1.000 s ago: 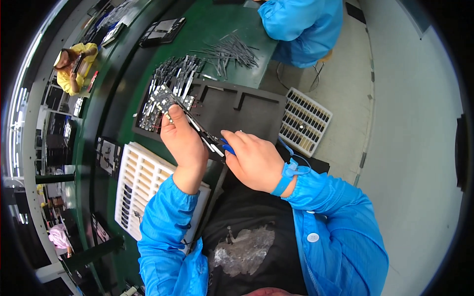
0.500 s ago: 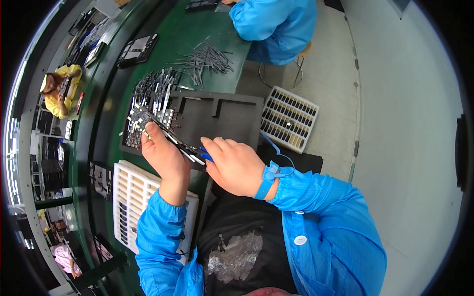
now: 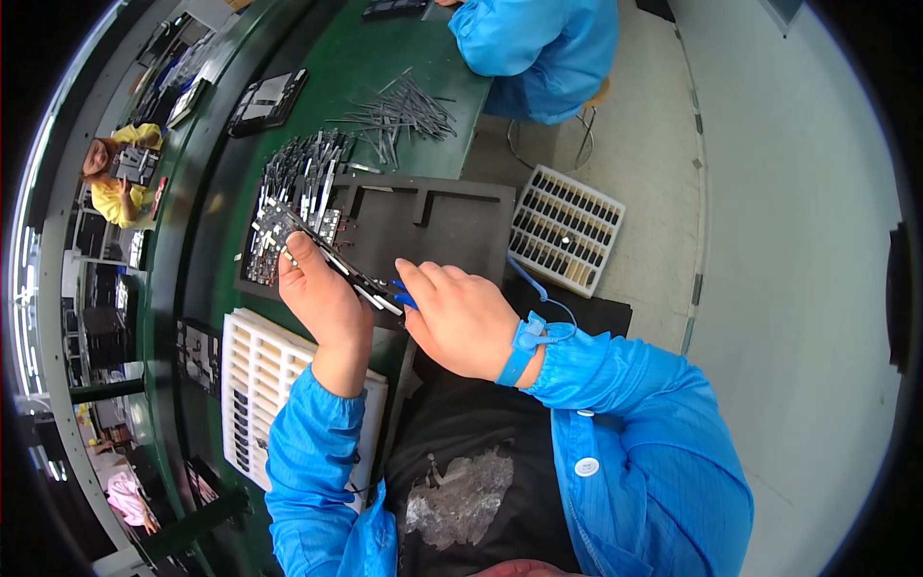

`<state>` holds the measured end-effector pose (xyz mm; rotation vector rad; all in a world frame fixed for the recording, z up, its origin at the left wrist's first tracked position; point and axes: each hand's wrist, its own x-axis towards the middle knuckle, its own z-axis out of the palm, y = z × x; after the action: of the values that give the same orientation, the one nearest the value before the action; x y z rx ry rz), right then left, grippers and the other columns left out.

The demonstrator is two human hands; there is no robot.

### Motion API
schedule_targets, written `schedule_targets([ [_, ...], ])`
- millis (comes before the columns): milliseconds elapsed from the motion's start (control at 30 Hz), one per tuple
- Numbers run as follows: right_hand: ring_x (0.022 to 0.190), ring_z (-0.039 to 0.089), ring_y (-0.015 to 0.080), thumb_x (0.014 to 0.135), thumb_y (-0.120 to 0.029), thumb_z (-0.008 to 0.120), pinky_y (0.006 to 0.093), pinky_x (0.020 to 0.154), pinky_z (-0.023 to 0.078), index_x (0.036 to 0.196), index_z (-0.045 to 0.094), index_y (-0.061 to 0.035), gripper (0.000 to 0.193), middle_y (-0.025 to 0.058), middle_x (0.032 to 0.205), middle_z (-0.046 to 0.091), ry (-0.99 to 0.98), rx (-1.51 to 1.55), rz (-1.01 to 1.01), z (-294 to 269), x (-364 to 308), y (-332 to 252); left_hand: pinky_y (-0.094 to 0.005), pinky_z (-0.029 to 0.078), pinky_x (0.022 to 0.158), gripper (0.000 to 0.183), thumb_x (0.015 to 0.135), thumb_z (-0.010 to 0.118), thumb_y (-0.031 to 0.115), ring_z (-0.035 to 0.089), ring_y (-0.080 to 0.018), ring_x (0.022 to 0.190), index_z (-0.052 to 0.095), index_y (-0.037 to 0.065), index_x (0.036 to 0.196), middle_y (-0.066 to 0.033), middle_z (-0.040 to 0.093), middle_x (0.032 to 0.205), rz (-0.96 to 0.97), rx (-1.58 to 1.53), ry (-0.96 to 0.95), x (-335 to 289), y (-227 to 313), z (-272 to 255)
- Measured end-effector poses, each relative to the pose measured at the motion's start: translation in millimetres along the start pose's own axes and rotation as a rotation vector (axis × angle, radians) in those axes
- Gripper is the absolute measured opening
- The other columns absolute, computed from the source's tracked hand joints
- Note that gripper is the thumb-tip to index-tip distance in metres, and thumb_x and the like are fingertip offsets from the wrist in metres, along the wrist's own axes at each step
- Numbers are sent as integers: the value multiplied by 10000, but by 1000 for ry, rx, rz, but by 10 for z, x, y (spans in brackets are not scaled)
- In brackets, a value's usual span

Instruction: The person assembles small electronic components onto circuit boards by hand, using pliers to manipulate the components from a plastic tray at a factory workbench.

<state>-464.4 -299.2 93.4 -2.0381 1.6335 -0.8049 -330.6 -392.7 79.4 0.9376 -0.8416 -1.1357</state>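
My left hand (image 3: 322,298) holds a long dark circuit board (image 3: 317,245) by its edge, tilted above the black foam tray (image 3: 442,226). My right hand (image 3: 457,317) pinches a small blue tool (image 3: 404,298) against the near end of that board. A blue wrist strap (image 3: 524,341) with a coiled cord sits on my right wrist. Both sleeves are blue.
A white compartment tray (image 3: 250,385) lies by my left forearm, another white tray (image 3: 567,231) on the floor at right. Several metal strips (image 3: 404,111) and dark parts (image 3: 303,178) lie on the green bench (image 3: 365,58). A person in blue (image 3: 538,48) sits beyond.
My view has shifted, so both hands and the board sit lower and further left against the bench. The grip on the board and tool is unchanged.
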Motion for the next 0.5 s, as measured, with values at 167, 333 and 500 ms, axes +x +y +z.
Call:
schedule_targets([
  [167, 858, 619, 347, 859, -166, 617, 432, 728, 519, 1289, 500, 44, 493, 166, 993, 603, -20, 13, 11, -3, 26, -35, -224, 453, 600, 288, 1034, 524, 308, 573, -82, 676, 606, 50, 935, -23, 657, 834, 3, 14, 8, -4, 59, 21],
  [333, 866, 625, 353, 858, -156, 617, 441, 726, 524, 1305, 495, 29, 498, 165, 1012, 606, 3, -42, 25, -49, 9, -12, -229, 460, 661, 270, 1031, 532, 301, 574, -76, 742, 609, 48, 978, -10, 655, 858, 29, 0, 7, 10, -25, 34],
  [500, 850, 628, 356, 864, -147, 614, 440, 720, 526, 1304, 494, 35, 491, 168, 1013, 607, -19, -8, 38, -36, 14, -13, -239, 494, 669, 281, 1041, 505, 299, 612, -96, 745, 597, 37, 996, -35, 675, 884, 19, -14, 7, -11, 20, 49],
])
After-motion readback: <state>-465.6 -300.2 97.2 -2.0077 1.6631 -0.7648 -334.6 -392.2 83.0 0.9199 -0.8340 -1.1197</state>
